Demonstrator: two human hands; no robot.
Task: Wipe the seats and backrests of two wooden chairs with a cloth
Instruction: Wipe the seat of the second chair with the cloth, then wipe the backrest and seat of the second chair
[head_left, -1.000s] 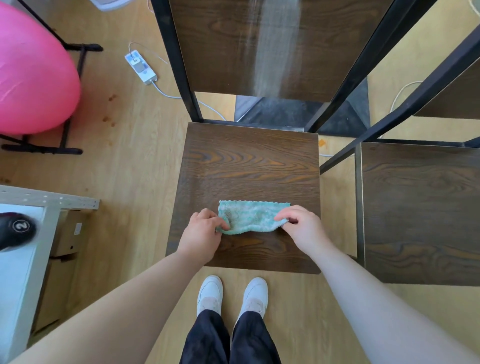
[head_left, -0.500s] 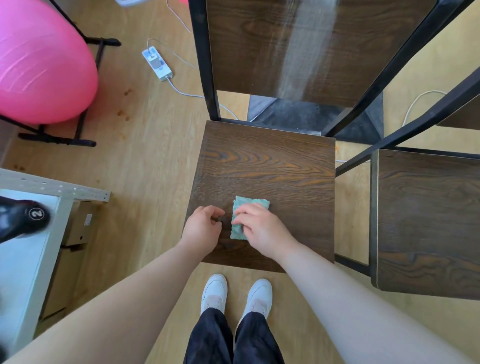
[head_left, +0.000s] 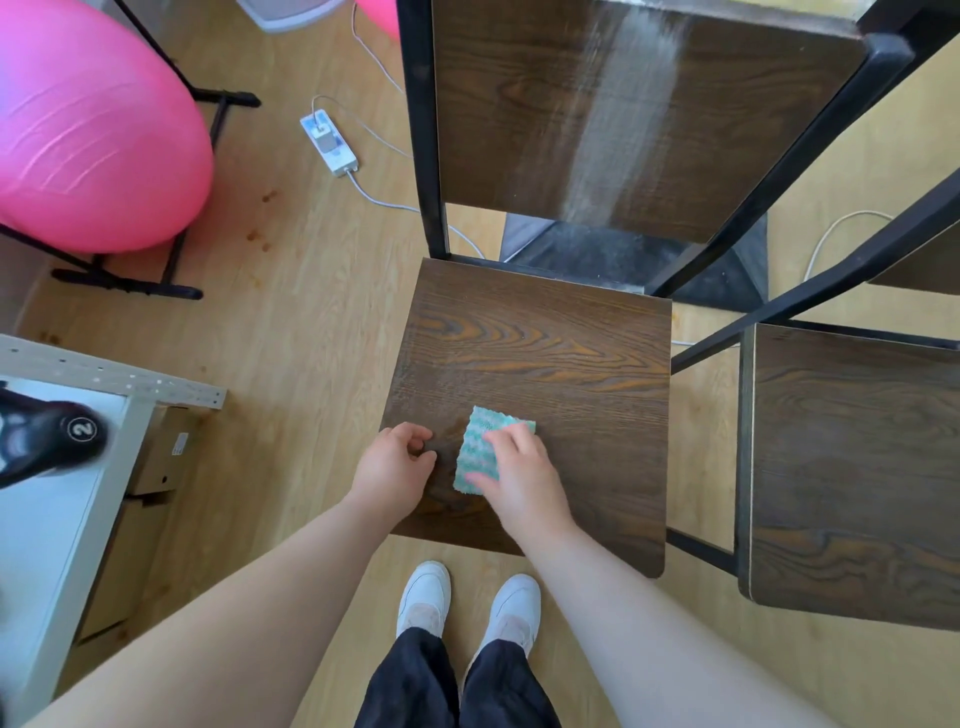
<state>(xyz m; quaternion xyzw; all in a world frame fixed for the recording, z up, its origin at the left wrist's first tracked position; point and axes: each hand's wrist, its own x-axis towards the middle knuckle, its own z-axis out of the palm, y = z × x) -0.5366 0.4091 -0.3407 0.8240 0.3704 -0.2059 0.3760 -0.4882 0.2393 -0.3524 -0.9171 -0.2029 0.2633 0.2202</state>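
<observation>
Nearest to us, our two white shoes (head_left: 467, 603) stand on the wooden floor (head_left: 291, 322) just in front of the chair seat (head_left: 550, 374). Our right hand (head_left: 519, 478) lies flat on the folded teal cloth (head_left: 475, 449), which rests on the near left part of that seat. The right fingers (head_left: 506, 441) are spread a little and press down on the cloth's top rather than pinching it; the cloth shows past them on the far edge and on the left side, while its right part is hidden under the palm. Our left hand (head_left: 397, 467) sits just beside the cloth, at the seat's near left edge, apart from the fabric. Its fingers are curled loosely inward with nothing between them.

To the right, a second chair seat (head_left: 852, 467) stands close beside the first, with only a narrow strip of floor between the two. To the left, the corner of a white worktop (head_left: 62, 509) carries a black object marked 2 (head_left: 47, 436), and a cardboard box (head_left: 156, 457) sits beneath it; we cannot tell what the box holds.

Further off rises the first chair's backrest (head_left: 623, 114), dark wood in a black frame, with a pale streak running down it. Beyond, on the floor, lie a white power strip (head_left: 328, 141) and a large pink ball (head_left: 88, 140) on a black stand.
</observation>
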